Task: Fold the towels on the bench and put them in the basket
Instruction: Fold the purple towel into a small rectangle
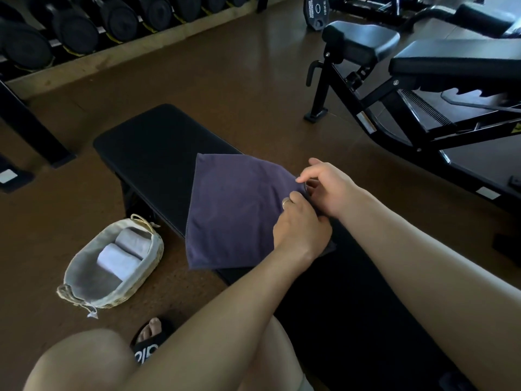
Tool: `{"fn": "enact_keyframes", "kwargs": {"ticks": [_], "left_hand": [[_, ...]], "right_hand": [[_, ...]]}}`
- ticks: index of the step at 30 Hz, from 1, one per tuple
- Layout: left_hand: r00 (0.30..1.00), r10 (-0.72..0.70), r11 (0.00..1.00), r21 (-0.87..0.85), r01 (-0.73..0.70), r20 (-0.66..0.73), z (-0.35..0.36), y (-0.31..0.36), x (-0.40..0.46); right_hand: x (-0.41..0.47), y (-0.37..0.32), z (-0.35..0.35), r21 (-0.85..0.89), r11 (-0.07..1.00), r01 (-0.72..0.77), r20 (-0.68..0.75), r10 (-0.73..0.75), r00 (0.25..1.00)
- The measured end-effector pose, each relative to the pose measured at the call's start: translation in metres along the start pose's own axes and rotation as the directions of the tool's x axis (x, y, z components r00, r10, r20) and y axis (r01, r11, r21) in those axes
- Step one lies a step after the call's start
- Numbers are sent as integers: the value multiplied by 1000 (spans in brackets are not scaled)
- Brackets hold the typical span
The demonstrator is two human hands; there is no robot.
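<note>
1. Both hands pinch one corner of the purple towel (239,210) — left hand (300,224) at five o'clock of right hand (327,187).
2. Towel lies spread on the black bench (152,148).
3. Basket (112,261) on the floor at eight o'clock — two folded towels (124,255) inside.

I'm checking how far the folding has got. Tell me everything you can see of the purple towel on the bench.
The purple towel is a dark greyish-purple cloth, soft and matte, with a stitched hem along its edges. It lies mostly flat on the black bench, turned like a diamond, its lower left part hanging past the bench's edge above the floor. At its right corner the left hand and the right hand both pinch the fabric. Nothing else touches it.
</note>
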State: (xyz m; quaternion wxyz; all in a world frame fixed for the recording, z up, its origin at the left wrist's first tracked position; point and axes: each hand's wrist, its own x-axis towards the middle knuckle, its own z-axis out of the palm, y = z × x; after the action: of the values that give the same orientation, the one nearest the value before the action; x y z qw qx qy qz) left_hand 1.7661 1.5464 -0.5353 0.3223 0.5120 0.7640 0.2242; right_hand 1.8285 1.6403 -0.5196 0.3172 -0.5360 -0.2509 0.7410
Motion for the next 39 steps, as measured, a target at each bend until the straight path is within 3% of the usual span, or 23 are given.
{"fn": "enact_keyframes", "kwargs": {"ticks": [4,8,13,18,22,26,29,32,39], "left_hand": [[997,-5,1000,-5,6,79,-11,-3,4],[978,112,981,138,-137,174,-30,-6,2],[978,182,955,217,-201,104,-49,-18,-2],[983,172,973,147,-179,63,-69,-32,0],[987,156,975,152,-160,35,-89,-49,-3],[994,41,979,197,-60,100,-120,-76,-5],[969,-111,994,5,113,222,-138,-111,-1],[926,-231,951,-132,280,298,-145,-144,-2],[866,-279,918,-151,368,414,-149,-177,-3]], "right_hand": [[5,-3,5,-87,996,8,8,-7,1000],[14,-11,11,-345,938,-40,-122,-3,993],[29,-20,22,-610,791,-40,-224,-125,966],[38,-26,38,-733,661,158,-113,-347,931],[36,-22,76,-841,444,309,83,-459,885],[40,-5,122,-891,147,429,339,-414,845],[48,19,152,-886,-26,462,442,-341,829],[59,49,175,-887,-120,446,461,-288,839],[76,94,191,-875,-248,415,475,-275,836]]}}
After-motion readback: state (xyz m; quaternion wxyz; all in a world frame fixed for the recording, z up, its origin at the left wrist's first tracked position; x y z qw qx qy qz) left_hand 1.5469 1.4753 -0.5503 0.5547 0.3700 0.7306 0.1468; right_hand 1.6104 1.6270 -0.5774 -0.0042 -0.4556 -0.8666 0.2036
